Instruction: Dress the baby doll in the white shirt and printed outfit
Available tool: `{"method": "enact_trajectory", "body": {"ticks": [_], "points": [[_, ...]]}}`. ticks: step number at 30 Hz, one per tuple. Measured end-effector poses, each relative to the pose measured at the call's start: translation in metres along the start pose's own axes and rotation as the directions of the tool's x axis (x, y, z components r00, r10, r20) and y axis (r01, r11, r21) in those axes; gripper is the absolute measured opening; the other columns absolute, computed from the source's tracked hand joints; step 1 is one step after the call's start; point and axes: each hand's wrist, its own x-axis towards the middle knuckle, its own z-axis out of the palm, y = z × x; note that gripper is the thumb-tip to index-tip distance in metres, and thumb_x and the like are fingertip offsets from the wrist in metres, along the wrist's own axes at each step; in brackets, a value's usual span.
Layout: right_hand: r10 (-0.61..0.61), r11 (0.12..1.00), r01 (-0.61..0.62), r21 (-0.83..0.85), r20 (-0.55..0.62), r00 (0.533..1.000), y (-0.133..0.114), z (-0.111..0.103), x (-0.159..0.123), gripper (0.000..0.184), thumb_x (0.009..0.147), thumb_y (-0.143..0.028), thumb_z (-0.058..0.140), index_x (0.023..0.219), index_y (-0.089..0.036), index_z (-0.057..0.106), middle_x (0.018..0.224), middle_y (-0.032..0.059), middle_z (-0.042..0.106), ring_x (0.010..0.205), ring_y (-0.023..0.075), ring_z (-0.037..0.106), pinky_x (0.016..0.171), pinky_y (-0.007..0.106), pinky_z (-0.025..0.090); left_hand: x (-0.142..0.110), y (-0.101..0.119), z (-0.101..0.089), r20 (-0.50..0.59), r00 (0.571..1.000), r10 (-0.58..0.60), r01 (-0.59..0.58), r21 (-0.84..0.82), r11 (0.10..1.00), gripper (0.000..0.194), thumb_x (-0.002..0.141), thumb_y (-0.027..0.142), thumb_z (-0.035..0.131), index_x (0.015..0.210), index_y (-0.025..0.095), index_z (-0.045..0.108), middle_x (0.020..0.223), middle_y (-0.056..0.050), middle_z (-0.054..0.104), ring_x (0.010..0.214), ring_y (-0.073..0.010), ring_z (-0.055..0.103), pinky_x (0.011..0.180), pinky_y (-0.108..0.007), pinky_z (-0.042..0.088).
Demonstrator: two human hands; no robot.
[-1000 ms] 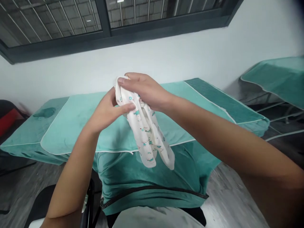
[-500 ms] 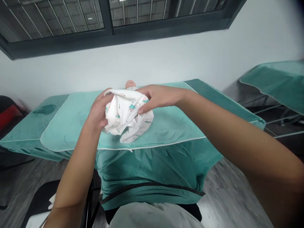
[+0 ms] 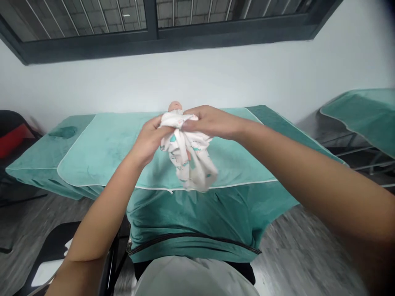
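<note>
A green-covered bed [image 3: 33, 158] stretched to both sides below the grip, a paler, white-edged sheet [image 3: 108, 144] spread over its middle; just beyond the grip lay a doll [image 3: 175, 106] (mostly hidden from me).

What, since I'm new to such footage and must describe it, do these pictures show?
There is no machine: these are a person's bare hands, the left hand and the right hand, seen from a camera worn on the head, looking forward and down. Both hold a white printed cloth, bunched between the fingers, its lower part loose. Just beyond it shows the head of what looks like a doll, seemingly lying on the green bed; most of its body is hidden.
</note>
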Motion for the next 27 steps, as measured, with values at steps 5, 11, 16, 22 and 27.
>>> {"method": "enact_trajectory", "body": {"ticks": [5, 11, 16, 22, 27], "points": [[0.045, 0.999, -0.041, -0.032, 0.140, 0.989, 0.008, -0.002, 0.000, 0.030, 0.066, -0.035, 0.084, 0.087, -0.016, 0.074, 0.083, 0.0022, 0.069, 0.078, 0.0181, 0.064, 0.072, 0.029, 0.050, 0.007, -0.009, 0.002, -0.008, 0.996, -0.093, 0.089, -0.215, 0.973, 0.025, 0.080, 0.037, 0.073, 0.093, 0.017, 0.069, 0.082, -0.001, 0.068, 0.074, -0.0155, 0.062, 0.068, -0.025, 0.047], [0.107, 0.990, -0.099, 0.104, -0.075, 0.991, 0.031, 0.016, 0.005, 0.016, 0.071, -0.029, 0.068, 0.080, -0.016, 0.070, 0.076, -0.0003, 0.065, 0.071, 0.0147, 0.060, 0.064, 0.025, 0.046, 0.004, -0.020, -0.004, 0.027, 0.993, -0.113, 0.113, 0.008, 0.994, 0.044, 0.087, 0.055, 0.069, 0.107, 0.016, 0.068, 0.100, -0.006, 0.071, 0.094, -0.0204, 0.065, 0.081, -0.028, 0.049], [0.134, 0.963, -0.050, 0.266, -0.306, 0.943, 0.039, 0.019, 0.011, 0.014, 0.069, -0.026, 0.066, 0.066, -0.018, 0.054, 0.065, -0.0035, 0.052, 0.061, 0.0100, 0.047, 0.055, 0.022, 0.036, -0.004, -0.015, -0.005, 0.304, 0.936, -0.180, 0.130, 0.178, 0.975, 0.053, 0.077, 0.044, 0.082, 0.121, 0.020, 0.066, 0.117, -0.006, 0.071, 0.104, -0.0231, 0.065, 0.086, -0.030, 0.050], [0.127, 0.884, 0.017, 0.467, -0.274, 0.953, 0.040, 0.018, 0.007, 0.020, 0.076, -0.032, 0.074, 0.077, -0.019, 0.059, 0.067, -0.0033, 0.057, 0.060, 0.0103, 0.051, 0.055, 0.022, 0.040, -0.005, -0.019, 0.003, 0.342, 0.910, -0.235, 0.233, 0.047, 0.971, 0.034, 0.079, 0.036, 0.080, 0.106, 0.016, 0.074, 0.107, -0.005, 0.075, 0.097, -0.0225, 0.068, 0.085, -0.031, 0.050], [-0.007, 0.897, -0.044, 0.440, 0.113, 0.994, 0.052, 0.015, -0.007, 0.038, 0.082, -0.047, 0.079, 0.101, -0.015, 0.072, 0.091, 0.0057, 0.073, 0.090, 0.0205, 0.069, 0.078, 0.030, 0.055, 0.005, -0.027, 0.003, 0.141, 0.977, -0.162, 0.194, -0.250, 0.949, 0.041, 0.075, 0.035, 0.085, 0.110, 0.016, 0.074, 0.102, -0.007, 0.078, 0.094, -0.0221, 0.071, 0.083, -0.029, 0.052]]}}
